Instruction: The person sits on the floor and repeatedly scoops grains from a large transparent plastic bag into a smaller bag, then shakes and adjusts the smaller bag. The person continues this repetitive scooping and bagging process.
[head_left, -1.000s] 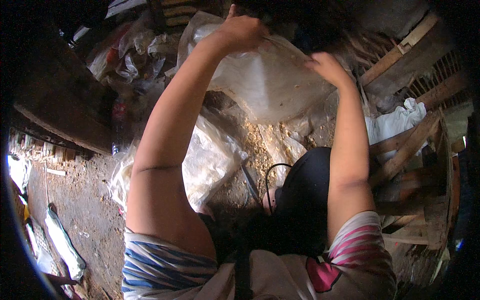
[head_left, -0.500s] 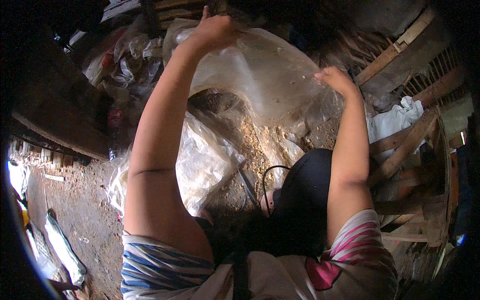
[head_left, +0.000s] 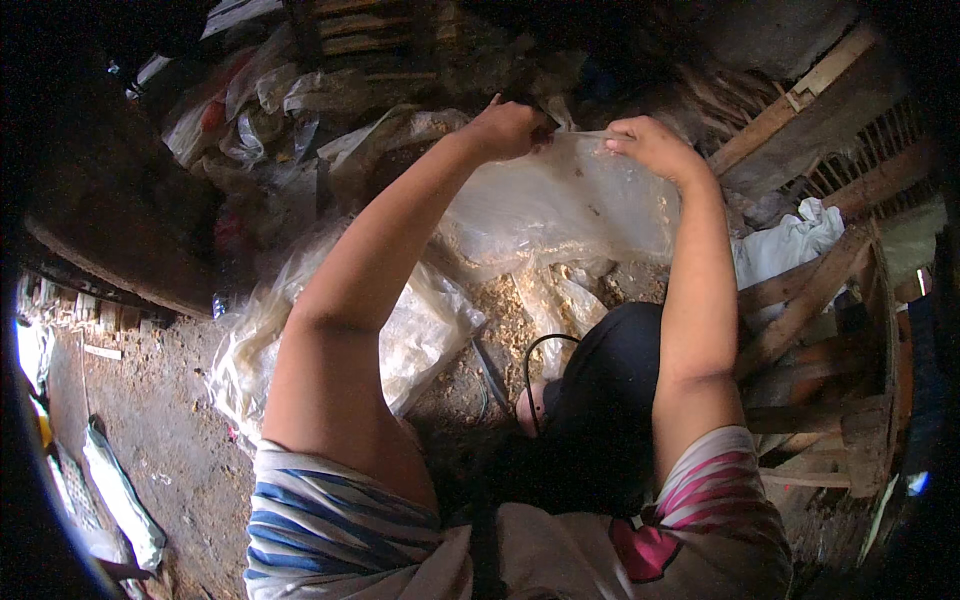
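Observation:
Between my two hands hangs a translucent plastic sheet (head_left: 570,205), its upper edge pulled nearly straight and its lower part dusted with pale crumbs. My left hand (head_left: 510,130) is closed on the sheet's upper edge at left, the index finger partly raised. At right, my right hand (head_left: 650,148) pinches the same edge between thumb and fingers. Beneath my left forearm lies a crumpled whitish plastic sheet (head_left: 430,330) on the ground. Pale crumbs (head_left: 505,305) are scattered on the dirt below the hanging sheet.
A heap of crumpled clear plastic (head_left: 265,110) lies at the far left. Wooden framing (head_left: 800,290) and a white sack (head_left: 790,245) stand at right. A dark board (head_left: 120,265) borders the left. A thin dark curved cord (head_left: 530,370) rises beside my knee.
My left hand has moved right and slightly down, closer to my right hand. The sheet that billowed widely now hangs narrower between them. My right hand has risen a little.

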